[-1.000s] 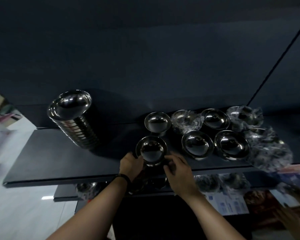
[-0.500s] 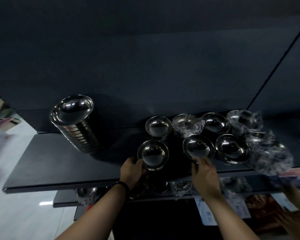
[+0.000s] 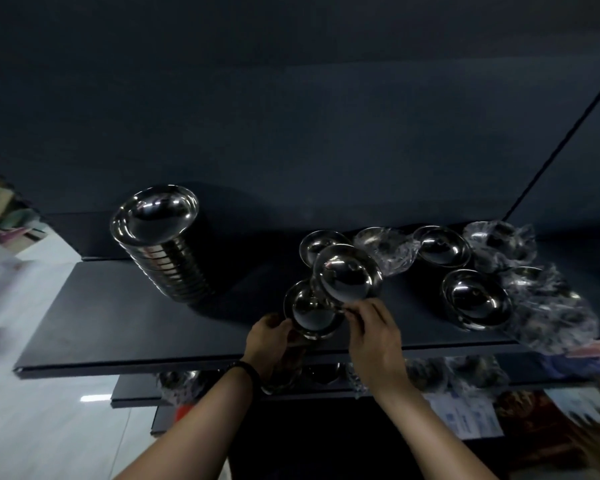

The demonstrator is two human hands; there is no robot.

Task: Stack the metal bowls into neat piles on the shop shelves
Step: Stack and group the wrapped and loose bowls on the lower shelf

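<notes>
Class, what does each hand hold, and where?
Right hand pinches the tilted metal bowl by its near rim; left hand grips the lower bowl at its left edge.

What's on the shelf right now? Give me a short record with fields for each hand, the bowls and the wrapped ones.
left hand: grips the front bowl near the edge of the shelf
right hand: pinches the rim of the tilted bowl, held just above the front bowl
tall stack: at the left of the shelf, untouched
loose bowl: right of the hands, untouched
wrapped bowls: in clear plastic at the right end
</notes>
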